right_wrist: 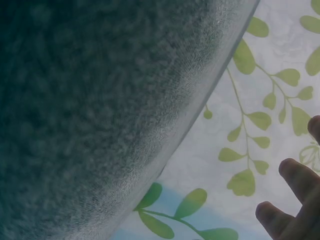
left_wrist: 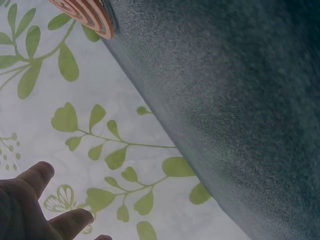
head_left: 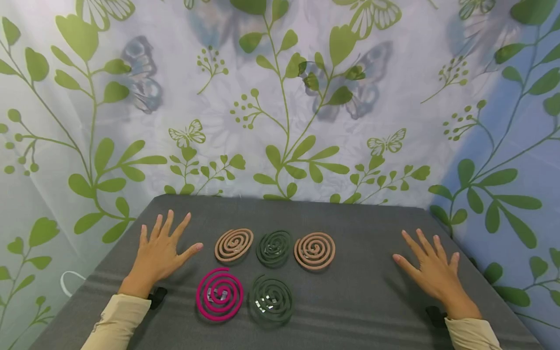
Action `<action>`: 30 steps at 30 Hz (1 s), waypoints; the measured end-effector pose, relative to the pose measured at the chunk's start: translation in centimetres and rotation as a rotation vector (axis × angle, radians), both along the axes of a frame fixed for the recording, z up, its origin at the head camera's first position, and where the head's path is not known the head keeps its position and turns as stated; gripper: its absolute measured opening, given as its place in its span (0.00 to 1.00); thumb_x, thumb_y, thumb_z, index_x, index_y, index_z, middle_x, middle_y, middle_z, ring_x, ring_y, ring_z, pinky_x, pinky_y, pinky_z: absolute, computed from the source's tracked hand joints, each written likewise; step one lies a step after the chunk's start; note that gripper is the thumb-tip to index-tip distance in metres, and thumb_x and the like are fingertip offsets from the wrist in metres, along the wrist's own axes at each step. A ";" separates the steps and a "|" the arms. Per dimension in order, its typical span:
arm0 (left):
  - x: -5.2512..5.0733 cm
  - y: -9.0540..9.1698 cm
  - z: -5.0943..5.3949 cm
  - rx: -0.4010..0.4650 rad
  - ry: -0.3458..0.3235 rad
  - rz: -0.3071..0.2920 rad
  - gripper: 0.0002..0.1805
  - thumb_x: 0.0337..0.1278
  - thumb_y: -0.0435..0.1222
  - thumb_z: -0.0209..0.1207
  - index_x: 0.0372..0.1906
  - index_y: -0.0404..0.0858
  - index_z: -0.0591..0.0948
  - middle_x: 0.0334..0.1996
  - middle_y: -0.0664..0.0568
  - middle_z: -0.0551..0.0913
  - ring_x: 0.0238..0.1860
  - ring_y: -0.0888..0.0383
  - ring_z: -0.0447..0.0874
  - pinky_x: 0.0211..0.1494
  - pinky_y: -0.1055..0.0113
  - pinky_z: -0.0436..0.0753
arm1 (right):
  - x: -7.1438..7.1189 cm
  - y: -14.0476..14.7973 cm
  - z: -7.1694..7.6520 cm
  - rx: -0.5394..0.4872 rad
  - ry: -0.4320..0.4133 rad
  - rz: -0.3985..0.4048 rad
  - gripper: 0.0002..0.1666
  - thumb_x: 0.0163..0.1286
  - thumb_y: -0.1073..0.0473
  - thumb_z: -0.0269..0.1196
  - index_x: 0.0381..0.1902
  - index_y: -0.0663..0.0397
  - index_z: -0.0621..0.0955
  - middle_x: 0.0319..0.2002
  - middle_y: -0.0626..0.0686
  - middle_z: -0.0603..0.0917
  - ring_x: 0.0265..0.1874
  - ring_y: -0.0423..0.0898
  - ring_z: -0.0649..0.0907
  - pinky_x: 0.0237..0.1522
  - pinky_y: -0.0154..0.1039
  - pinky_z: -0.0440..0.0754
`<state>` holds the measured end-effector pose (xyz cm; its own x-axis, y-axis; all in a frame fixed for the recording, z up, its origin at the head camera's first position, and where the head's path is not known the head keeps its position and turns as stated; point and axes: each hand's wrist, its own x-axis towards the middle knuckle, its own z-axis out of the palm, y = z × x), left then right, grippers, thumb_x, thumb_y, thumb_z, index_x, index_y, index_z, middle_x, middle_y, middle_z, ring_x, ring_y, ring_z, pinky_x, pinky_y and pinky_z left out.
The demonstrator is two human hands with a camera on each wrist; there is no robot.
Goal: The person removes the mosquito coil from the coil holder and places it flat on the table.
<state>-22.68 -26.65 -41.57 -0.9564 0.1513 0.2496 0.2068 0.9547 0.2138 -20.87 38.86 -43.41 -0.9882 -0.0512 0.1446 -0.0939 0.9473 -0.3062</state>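
Five flat spirals lie on the grey table [head_left: 358, 311]. The back row has a tan spiral [head_left: 234, 245] at left, a dark green one [head_left: 274, 248] in the middle and another tan one [head_left: 315, 251] at right. In front lie a magenta spiral [head_left: 219, 294] and a second dark green one [head_left: 271, 299]. My left hand [head_left: 158, 253], fingers spread and holding nothing, is left of the spirals. Far to their right, my right hand [head_left: 433, 272] is also spread and holds nothing. Part of a tan spiral [left_wrist: 90, 15] shows in the left wrist view.
Behind the table hangs a pale cloth [head_left: 210, 112] printed with green leaves and butterflies. A white loop [head_left: 65, 284] shows beyond the table's left edge. Small shiny pieces are visible within the spirals.
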 end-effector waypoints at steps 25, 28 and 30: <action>0.7 -0.2 1.1 -0.006 0.000 -0.048 0.52 0.74 0.67 0.57 0.89 0.44 0.55 0.82 0.23 0.55 0.81 0.21 0.50 0.79 0.24 0.45 | 0.7 -0.8 0.5 -0.006 0.057 0.091 0.53 0.79 0.38 0.66 0.88 0.54 0.56 0.77 0.79 0.62 0.70 0.85 0.64 0.58 0.88 0.62; 1.0 -0.2 1.2 0.001 0.013 -0.063 0.52 0.74 0.66 0.58 0.89 0.43 0.56 0.79 0.23 0.61 0.79 0.21 0.56 0.78 0.24 0.50 | 0.9 -0.9 0.5 -0.068 0.040 0.130 0.55 0.79 0.42 0.69 0.88 0.56 0.55 0.77 0.80 0.63 0.70 0.85 0.66 0.57 0.86 0.66; 1.1 -0.2 1.3 0.018 0.022 -0.079 0.51 0.74 0.65 0.59 0.89 0.42 0.57 0.78 0.24 0.65 0.78 0.21 0.60 0.77 0.24 0.53 | 0.9 -1.1 0.5 -0.117 0.024 0.155 0.55 0.78 0.44 0.70 0.89 0.57 0.55 0.77 0.80 0.63 0.70 0.84 0.66 0.58 0.85 0.66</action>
<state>-21.56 -26.83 -40.23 -0.9361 0.2213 0.2734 0.2860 0.9313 0.2256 -19.92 37.77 -42.87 -0.9659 -0.1843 0.1817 -0.2447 0.8790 -0.4092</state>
